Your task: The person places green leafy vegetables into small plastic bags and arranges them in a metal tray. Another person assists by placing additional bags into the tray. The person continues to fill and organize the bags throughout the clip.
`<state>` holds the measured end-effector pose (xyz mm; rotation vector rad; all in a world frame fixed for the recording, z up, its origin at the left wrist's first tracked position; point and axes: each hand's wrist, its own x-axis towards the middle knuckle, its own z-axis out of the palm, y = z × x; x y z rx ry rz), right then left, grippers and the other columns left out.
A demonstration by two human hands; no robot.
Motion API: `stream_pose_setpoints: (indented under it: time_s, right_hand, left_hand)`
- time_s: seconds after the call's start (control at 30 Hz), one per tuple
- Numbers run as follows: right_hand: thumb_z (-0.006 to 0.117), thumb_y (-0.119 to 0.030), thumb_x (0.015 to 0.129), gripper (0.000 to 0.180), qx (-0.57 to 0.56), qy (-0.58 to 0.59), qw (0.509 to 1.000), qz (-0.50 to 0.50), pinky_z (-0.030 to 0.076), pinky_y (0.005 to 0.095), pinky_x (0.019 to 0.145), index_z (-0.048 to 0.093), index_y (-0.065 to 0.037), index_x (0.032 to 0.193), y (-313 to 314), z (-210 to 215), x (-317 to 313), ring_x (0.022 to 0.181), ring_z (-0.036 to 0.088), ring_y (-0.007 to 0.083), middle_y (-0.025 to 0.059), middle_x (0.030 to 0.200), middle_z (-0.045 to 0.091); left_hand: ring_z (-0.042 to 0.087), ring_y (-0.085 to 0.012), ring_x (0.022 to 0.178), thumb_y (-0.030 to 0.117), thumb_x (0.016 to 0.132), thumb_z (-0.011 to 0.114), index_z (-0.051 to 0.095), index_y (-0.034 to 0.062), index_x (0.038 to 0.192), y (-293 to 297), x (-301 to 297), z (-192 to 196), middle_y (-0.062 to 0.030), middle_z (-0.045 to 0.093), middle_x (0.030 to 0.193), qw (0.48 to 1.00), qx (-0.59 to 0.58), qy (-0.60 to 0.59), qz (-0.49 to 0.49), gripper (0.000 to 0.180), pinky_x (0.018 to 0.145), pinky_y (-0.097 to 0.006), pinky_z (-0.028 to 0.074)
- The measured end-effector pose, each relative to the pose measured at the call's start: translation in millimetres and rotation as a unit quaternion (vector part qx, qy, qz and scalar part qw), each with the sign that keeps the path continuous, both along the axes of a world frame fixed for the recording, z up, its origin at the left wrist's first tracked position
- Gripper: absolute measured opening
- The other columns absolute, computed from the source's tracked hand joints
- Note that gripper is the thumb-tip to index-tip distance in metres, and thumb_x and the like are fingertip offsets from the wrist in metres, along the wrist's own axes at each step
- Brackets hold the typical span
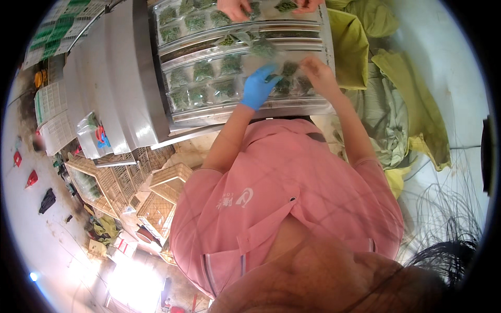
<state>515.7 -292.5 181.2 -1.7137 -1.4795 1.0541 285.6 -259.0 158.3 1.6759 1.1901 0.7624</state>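
Observation:
My left hand, in a blue glove, reaches over the near row of a metal packing machine's bed. Its thumb and fingers are apart, close to the clear packs of green produce. My bare right hand is opposite it, fingers pointing left and slightly blurred. Between the two hands is a dark green pack, close to my right fingertips. Whether those fingers grip it cannot be made out. Another green pack lies above my gloved hand. Several more filled clear packs lie in rows to the left.
Across the bed, a co-worker's hands handle packs in the far row. A raised steel lid flanks the bed on the left. A yellow-green bin and draped cloth are at right. Tan plastic crates stand lower left.

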Motion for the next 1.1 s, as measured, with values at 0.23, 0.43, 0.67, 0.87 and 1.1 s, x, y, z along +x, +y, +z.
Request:
stream_pose_setpoints:
  time_s: [0.23, 0.43, 0.67, 0.87, 1.1]
  right_hand:
    - [0.06, -0.011, 0.092, 0.017, 0.021, 0.017, 0.996, -0.089, 0.051, 0.0358, 0.069, 0.062, -0.001, 0.105, -9, -13, 49, 0.074, 0.062, 0.0321, 0.016, 0.086, 0.068]
    - [0.055, -0.017, 0.092, 0.028, -0.031, -0.14, 0.988, -0.062, 0.05, 0.0503, 0.077, 0.056, -0.005, 0.117, -12, -44, 92, 0.085, 0.062, 0.0458, 0.0238, 0.09, 0.067]
    - [0.061, -0.015, 0.088, 0.017, 0.028, -0.191, 0.98, -0.043, 0.05, 0.0478, 0.07, 0.057, -0.008, 0.103, 17, -106, 103, 0.081, 0.064, 0.043, 0.0213, 0.081, 0.066]
    - [0.061, -0.027, 0.09, 0.023, -0.021, -0.188, 0.976, -0.111, 0.05, 0.0477, 0.078, 0.06, -0.009, 0.104, 37, -78, 81, 0.09, 0.064, 0.0383, 0.0164, 0.093, 0.067]
    - [0.063, -0.021, 0.09, 0.013, 0.122, -0.17, 0.976, -0.069, 0.05, 0.0428, 0.08, 0.061, -0.013, 0.1, 64, -79, 91, 0.099, 0.061, 0.0324, 0.0073, 0.111, 0.059]
  left_hand:
    - [0.069, -0.0321, 0.079, 0.018, 0.088, 0.068, 0.067, 0.0005, 0.098, 5, 60, -13, -0.0171, 0.071, 0.088, 0.994, -0.093, 0.049, 0.016, 0.02, 0.071, -0.04, 0.053]
    - [0.067, -0.0411, 0.086, 0.028, 0.084, 0.067, 0.059, 0.0003, 0.103, 34, 125, -50, -0.0232, 0.069, 0.094, 0.979, -0.048, 0.199, -0.01, 0.035, 0.076, -0.049, 0.054]
    - [0.067, -0.0425, 0.092, 0.027, 0.08, 0.069, 0.058, 0.001, 0.104, 77, 145, -62, -0.0249, 0.069, 0.097, 0.943, -0.043, 0.328, -0.036, 0.037, 0.08, -0.05, 0.054]
    - [0.067, -0.0423, 0.088, 0.027, 0.081, 0.07, 0.057, 0.0027, 0.103, 82, 123, -68, -0.023, 0.07, 0.091, 0.954, -0.039, 0.291, 0.057, 0.035, 0.077, -0.05, 0.054]
    - [0.067, -0.0422, 0.082, 0.029, 0.084, 0.068, 0.058, 0.0057, 0.103, 83, 124, -69, -0.0225, 0.069, 0.088, 0.957, -0.03, 0.281, 0.059, 0.031, 0.075, -0.05, 0.053]
